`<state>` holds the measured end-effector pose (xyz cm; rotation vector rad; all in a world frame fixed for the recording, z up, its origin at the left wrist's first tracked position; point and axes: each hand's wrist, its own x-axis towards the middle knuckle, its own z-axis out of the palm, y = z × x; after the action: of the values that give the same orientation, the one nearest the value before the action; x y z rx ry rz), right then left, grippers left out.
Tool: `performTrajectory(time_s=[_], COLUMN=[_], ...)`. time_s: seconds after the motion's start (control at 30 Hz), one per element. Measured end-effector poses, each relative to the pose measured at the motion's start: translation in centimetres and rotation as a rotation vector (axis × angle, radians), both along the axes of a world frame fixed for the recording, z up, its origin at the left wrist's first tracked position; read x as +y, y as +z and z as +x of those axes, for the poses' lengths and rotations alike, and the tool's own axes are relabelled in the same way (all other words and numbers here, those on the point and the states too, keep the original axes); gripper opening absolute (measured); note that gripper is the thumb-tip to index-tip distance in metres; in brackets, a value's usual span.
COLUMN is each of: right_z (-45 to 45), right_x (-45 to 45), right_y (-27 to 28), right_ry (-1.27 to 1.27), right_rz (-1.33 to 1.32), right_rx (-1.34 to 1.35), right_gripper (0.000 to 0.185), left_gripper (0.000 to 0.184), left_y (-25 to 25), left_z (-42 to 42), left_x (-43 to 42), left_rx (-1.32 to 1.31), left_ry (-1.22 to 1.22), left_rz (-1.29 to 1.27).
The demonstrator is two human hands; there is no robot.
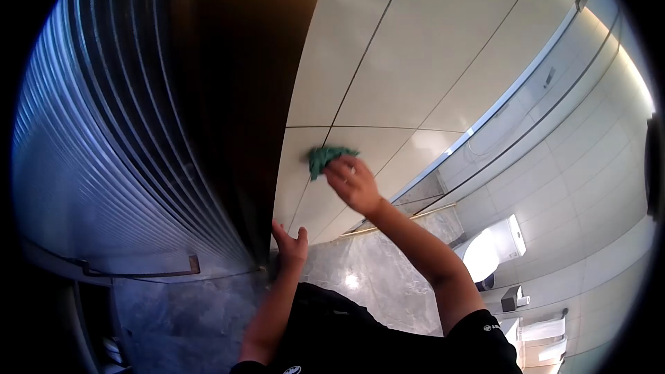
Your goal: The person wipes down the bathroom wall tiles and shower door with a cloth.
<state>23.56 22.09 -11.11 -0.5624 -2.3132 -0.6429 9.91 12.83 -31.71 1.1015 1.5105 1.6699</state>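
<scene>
A crumpled green cloth (323,159) is pressed against the pale tiled wall (374,90), just below a horizontal grout line. My right hand (352,183) grips the cloth, its fingers bent over the lower right part. Lower down and to the left, my left hand (291,242) rests at the wall's edge beside the dark door frame (228,97). Its thumb and a finger stand apart, and I see nothing in it; some fingers are hidden by the edge.
A ribbed glass door (104,166) with a handle (187,268) stands on the left. To the right are a glass shower partition (512,125), a white toilet (483,253), a paper holder (511,299) and hanging towels (544,330). Grey marble-look floor (388,280) lies below.
</scene>
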Motion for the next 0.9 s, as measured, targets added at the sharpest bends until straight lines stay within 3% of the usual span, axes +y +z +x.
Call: performTrajectory(time_s=[0.13, 0.2, 0.43, 0.63, 0.77, 0.9], right_z=[0.8, 1.2, 0.4, -4.5, -7.7, -8.4], right_x=[0.4, 0.5, 0.9, 1.1, 1.3, 1.3], right_y=[-5.2, -6.4, -5.0, 1.4, 7.8, 6.2], right_ry=[-0.005, -0.069, -0.038, 0.059, 0.056, 0.121], right_rz=[-0.074, 0.025, 0.072, 0.181, 0.276, 0.198], right_rx=[-0.225, -0.317, -0.343, -0.149, 0.144, 0.211], right_gripper=[0.029, 0.028, 0.024, 0.029, 0.031, 0.031], left_gripper=[0.094, 0.093, 0.092, 0.094, 0.094, 0.093], left_y=[0.2, 1.0, -0.3, 1.7, 0.9, 1.4], left_z=[-0.1, -0.1, -0.3, -1.2, -1.6, -1.7], left_x=[-0.2, -0.1, -0.4, -1.1, -1.5, -1.5], left_rx=[0.138, 0.109, 0.159, 0.155, 0.128, 0.102], left_ry=[0.038, 0.009, 0.037, -0.045, -0.077, -0.098], left_rz=[-0.015, -0.067, -0.084, -0.073, -0.027, -0.091])
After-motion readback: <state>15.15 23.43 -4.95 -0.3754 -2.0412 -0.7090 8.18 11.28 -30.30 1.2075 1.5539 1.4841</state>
